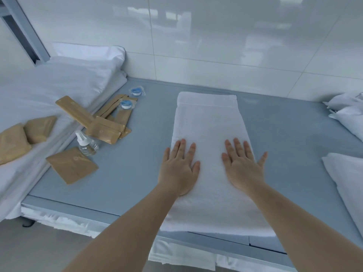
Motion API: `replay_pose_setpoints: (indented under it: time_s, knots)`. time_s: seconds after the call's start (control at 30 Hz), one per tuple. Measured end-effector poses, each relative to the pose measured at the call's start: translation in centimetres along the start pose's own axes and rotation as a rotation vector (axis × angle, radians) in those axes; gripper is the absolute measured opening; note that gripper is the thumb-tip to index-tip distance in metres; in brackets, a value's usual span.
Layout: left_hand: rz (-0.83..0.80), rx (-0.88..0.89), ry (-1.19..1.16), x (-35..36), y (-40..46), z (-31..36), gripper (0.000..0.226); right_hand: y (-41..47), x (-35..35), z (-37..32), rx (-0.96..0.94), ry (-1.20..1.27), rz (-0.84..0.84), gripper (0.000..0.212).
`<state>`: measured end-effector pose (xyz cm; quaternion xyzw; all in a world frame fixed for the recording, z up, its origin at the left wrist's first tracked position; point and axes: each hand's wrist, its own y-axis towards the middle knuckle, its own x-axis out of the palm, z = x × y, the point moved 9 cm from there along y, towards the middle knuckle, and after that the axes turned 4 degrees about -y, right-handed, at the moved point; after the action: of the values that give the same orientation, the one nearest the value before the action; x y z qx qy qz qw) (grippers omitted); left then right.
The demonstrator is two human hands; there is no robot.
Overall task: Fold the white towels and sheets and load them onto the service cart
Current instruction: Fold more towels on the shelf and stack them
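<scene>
A white towel point(209, 122) lies folded into a long strip on the grey table point(125, 169), running from the near edge towards the tiled wall. My left hand point(179, 166) rests flat on the towel's left side with fingers straight. My right hand point(243, 165) lies flat on its right side, fingers spread. Neither hand grips anything. No service cart is in view.
White sheets and a pillow point(64, 79) are piled at the left, with brown paper packets point(71, 167) on and beside them. A clear spray bottle point(86, 144) and two small blue-lidded tubs point(125, 104) stand left of the towel. More white linen point(347, 173) lies at the right edge.
</scene>
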<state>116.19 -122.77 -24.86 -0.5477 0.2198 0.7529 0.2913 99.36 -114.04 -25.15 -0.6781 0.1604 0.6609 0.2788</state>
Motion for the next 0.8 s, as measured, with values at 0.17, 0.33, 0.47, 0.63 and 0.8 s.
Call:
replay_pose_setpoints:
  time_s: [0.17,0.33,0.47,0.63,0.8]
  knots:
    - [0.172,0.063,-0.001,-1.9,-0.8,1.1,0.053,-3.6,-0.7,-1.4,-0.082,0.001,0.005,0.057]
    - [0.341,0.177,0.016,-4.0,-2.1,2.5,0.022,-8.4,1.0,-5.6,-0.199,0.058,0.077,0.06]
    - [0.292,0.173,0.045,-3.8,-2.2,2.8,0.024,-8.5,1.3,-5.0,-0.173,0.036,0.122,0.064]
    - [0.059,0.032,0.096,-0.6,-4.2,2.7,0.052,-8.6,1.2,-5.3,-0.168,0.068,0.13,0.065]
    - [0.009,-0.007,0.078,0.8,-8.5,3.2,0.055,-9.1,1.0,-5.3,-0.233,0.075,0.114,0.058]
